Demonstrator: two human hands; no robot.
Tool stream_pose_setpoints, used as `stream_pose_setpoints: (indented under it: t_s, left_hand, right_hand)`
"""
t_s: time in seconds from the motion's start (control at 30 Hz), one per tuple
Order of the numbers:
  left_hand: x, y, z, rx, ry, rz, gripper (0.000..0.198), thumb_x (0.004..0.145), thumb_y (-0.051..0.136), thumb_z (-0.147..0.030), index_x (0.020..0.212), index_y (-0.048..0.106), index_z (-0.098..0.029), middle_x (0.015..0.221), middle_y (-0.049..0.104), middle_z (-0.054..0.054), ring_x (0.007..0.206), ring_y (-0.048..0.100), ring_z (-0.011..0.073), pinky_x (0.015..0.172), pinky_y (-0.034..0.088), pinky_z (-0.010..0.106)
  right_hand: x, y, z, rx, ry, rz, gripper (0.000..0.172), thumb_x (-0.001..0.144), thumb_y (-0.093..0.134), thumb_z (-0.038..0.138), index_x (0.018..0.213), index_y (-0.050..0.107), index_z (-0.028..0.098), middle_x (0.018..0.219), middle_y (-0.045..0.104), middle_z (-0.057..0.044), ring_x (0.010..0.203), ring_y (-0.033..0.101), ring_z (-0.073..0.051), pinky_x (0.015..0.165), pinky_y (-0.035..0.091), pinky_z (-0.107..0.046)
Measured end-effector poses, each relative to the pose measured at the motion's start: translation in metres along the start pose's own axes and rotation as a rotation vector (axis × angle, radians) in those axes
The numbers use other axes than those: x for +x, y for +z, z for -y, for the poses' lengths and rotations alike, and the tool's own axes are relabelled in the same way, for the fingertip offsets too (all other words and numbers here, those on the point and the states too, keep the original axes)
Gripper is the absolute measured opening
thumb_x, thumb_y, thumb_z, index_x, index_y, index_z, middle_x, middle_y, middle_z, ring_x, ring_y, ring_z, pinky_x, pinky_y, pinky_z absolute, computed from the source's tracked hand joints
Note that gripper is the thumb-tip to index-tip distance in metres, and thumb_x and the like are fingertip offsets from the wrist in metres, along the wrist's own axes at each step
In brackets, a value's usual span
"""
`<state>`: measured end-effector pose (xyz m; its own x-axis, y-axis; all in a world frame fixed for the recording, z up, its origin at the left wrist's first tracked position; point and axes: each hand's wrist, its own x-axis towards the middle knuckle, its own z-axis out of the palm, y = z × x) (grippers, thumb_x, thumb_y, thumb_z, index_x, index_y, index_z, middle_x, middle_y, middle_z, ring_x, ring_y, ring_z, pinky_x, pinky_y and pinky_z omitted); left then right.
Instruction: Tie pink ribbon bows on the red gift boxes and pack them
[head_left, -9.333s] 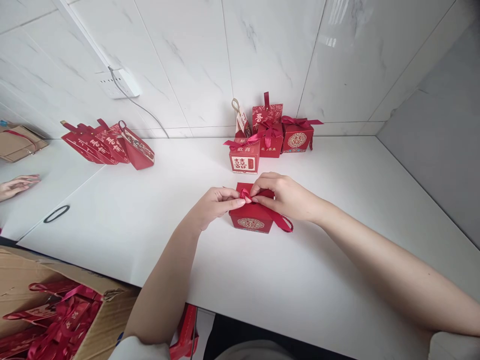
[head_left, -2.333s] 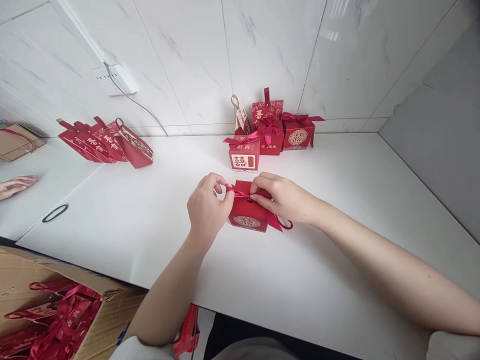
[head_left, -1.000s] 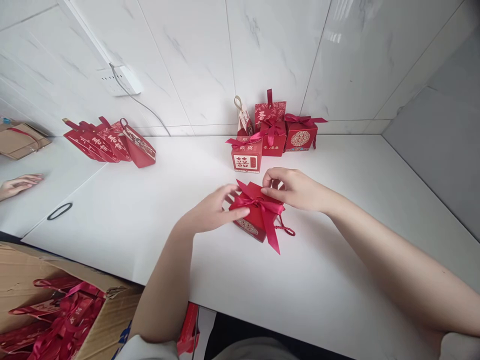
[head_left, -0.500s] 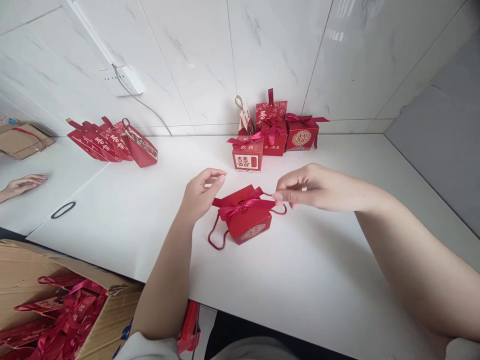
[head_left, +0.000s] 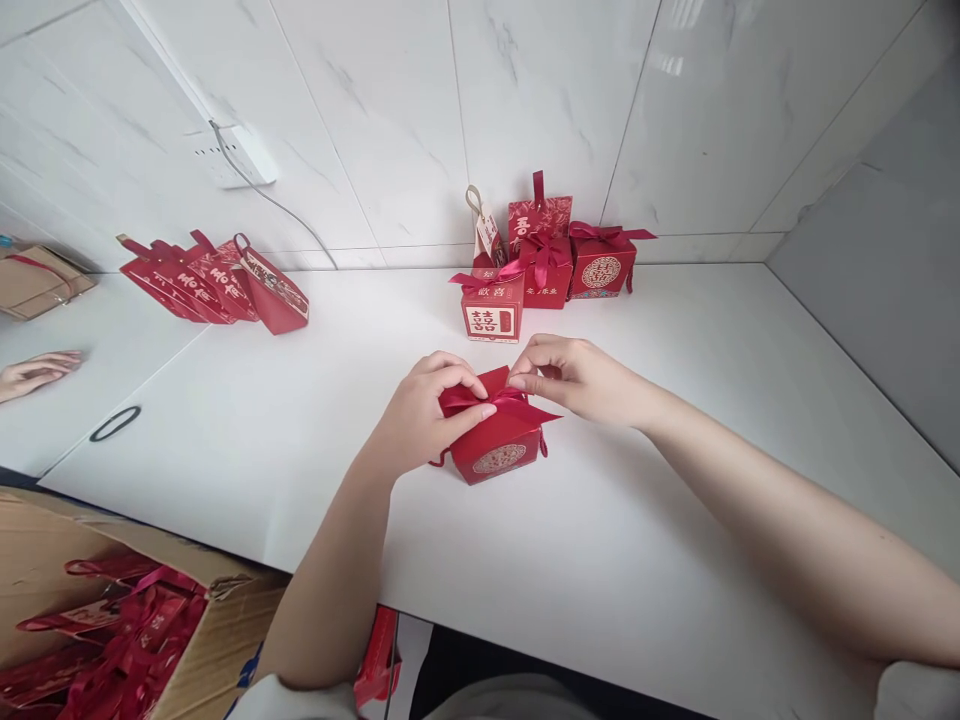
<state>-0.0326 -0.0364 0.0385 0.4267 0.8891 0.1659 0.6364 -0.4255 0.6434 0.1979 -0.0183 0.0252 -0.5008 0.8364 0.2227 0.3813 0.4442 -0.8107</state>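
Note:
A small red gift box (head_left: 499, 455) with a round gold emblem stands on the white table (head_left: 600, 560) in front of me. A red ribbon bow (head_left: 517, 404) lies tied across its top. My left hand (head_left: 424, 415) rests on the box's left side, fingers pinching the left part of the ribbon. My right hand (head_left: 581, 380) pinches the ribbon at the knot from the right. A bit of red cord (head_left: 543, 447) peeks out at the box's right side.
Several finished red boxes (head_left: 544, 268) stand by the tiled wall. Folded flat red boxes (head_left: 217, 285) lie at the back left. A cardboard carton (head_left: 97, 625) of red ribbons sits at the lower left. Another person's hand (head_left: 34, 372) rests at far left near a black ring (head_left: 114, 423).
Half a second ago both hands held the ribbon ends pulled apart above the box. Now they have closed in onto the bow on the box's top, and the cord loop at left is tucked away.

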Motion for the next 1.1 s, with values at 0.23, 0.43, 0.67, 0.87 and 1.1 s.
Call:
stream_pose_setpoints:
  t_s: [0.23, 0.43, 0.67, 0.87, 1.1]
  left_hand:
    - [0.005, 0.006, 0.004, -0.110, -0.043, 0.047, 0.016, 0.086, 0.060, -0.030, 0.095, 0.072, -0.027, 0.125, 0.055, 0.005, 0.112, 0.058, 0.0219, 0.084, 0.055, 0.033]
    - [0.009, 0.023, 0.006, -0.248, -0.012, -0.008, 0.010, 0.082, 0.059, -0.022, 0.088, 0.068, -0.022, 0.125, 0.055, 0.007, 0.111, 0.060, 0.0227, 0.090, 0.053, 0.035]
    - [0.009, 0.038, 0.003, -0.363, 0.009, -0.078, 0.008, 0.084, 0.061, -0.028, 0.083, 0.063, -0.020, 0.122, 0.057, 0.008, 0.113, 0.059, 0.0237, 0.091, 0.050, 0.037]
    - [0.010, 0.043, 0.004, -0.446, -0.040, -0.149, 0.019, 0.082, 0.069, -0.038, 0.081, 0.067, -0.020, 0.120, 0.059, 0.008, 0.106, 0.062, 0.0214, 0.090, 0.051, 0.035]
    - [0.016, 0.036, 0.010, -0.599, -0.118, 0.020, 0.024, 0.083, 0.067, -0.043, 0.080, 0.068, -0.019, 0.138, 0.054, 0.008, 0.115, 0.061, 0.0254, 0.085, 0.054, 0.036]
  right_hand:
    - [0.001, -0.004, -0.006, 0.253, 0.166, 0.075, 0.036, 0.085, 0.062, 0.055, 0.081, 0.064, 0.019, 0.093, 0.056, -0.003, 0.080, 0.052, -0.017, 0.076, 0.041, -0.032]
    - [0.004, -0.001, -0.002, 0.471, 0.250, 0.048, 0.048, 0.079, 0.068, 0.063, 0.068, 0.054, 0.018, 0.065, 0.042, 0.005, 0.060, 0.034, -0.010, 0.058, 0.029, -0.027]
    - [0.003, -0.002, -0.004, 0.638, 0.274, 0.057, 0.050, 0.078, 0.071, 0.060, 0.063, 0.047, 0.019, 0.054, 0.029, 0.008, 0.050, 0.023, -0.007, 0.048, 0.015, -0.025]
    - [0.002, -0.004, 0.000, 0.704, 0.297, 0.067, 0.047, 0.077, 0.073, 0.059, 0.067, 0.051, 0.019, 0.055, 0.036, 0.008, 0.044, 0.027, -0.005, 0.044, 0.013, -0.024]
    - [0.003, -0.008, -0.005, 0.699, 0.260, 0.134, 0.046, 0.079, 0.071, 0.058, 0.068, 0.052, 0.018, 0.064, 0.048, 0.005, 0.045, 0.025, -0.004, 0.044, 0.012, -0.025]
